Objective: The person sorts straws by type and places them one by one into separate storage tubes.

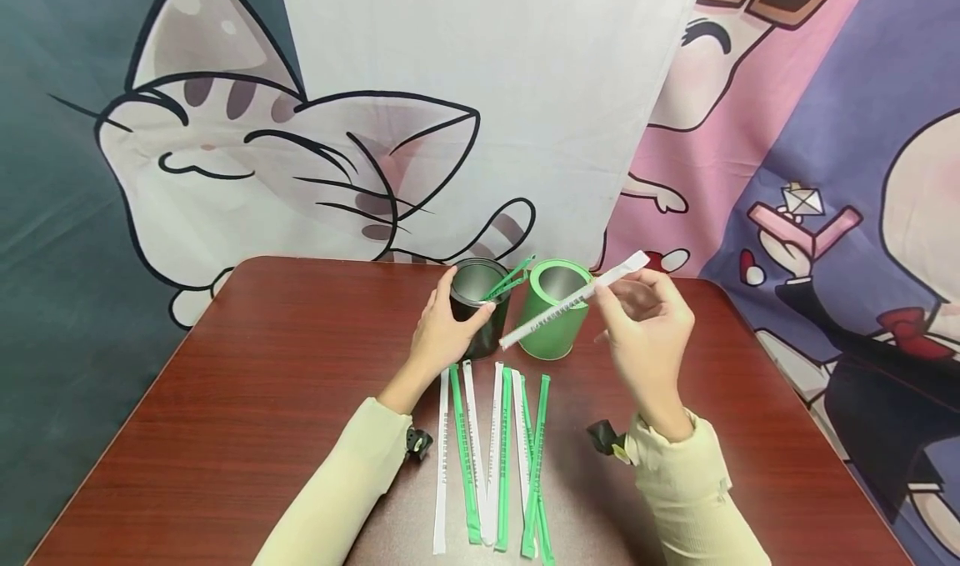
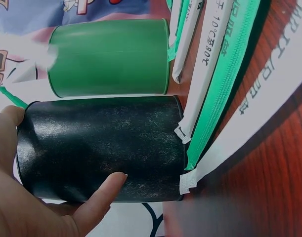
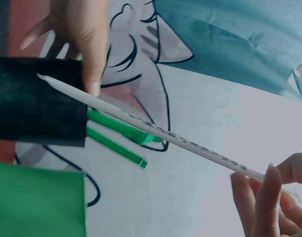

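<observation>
My left hand (image 1: 441, 333) grips the side of a black can (image 1: 489, 333), thumb near its rim. Two green-wrapped straws (image 1: 513, 281) stick out of the can's mouth, leaning right. Between thumb and fingertips, my right hand (image 1: 652, 333) pinches a white paper-wrapped straw (image 1: 558, 309) near its upper end. This straw slants down to the left, crossing in front of a green can (image 1: 547, 333). In the right wrist view, its lower end overlaps the black can (image 3: 32, 111); whether it touches cannot be told. No straw shows in the green can's mouth.
Several wrapped straws, white (image 1: 441, 474) and green (image 1: 504, 466), lie side by side on the reddish-brown table (image 1: 300, 366) before the cans. Two green ones cross at the right. Behind the table hangs a cartoon-printed cloth (image 1: 450, 32).
</observation>
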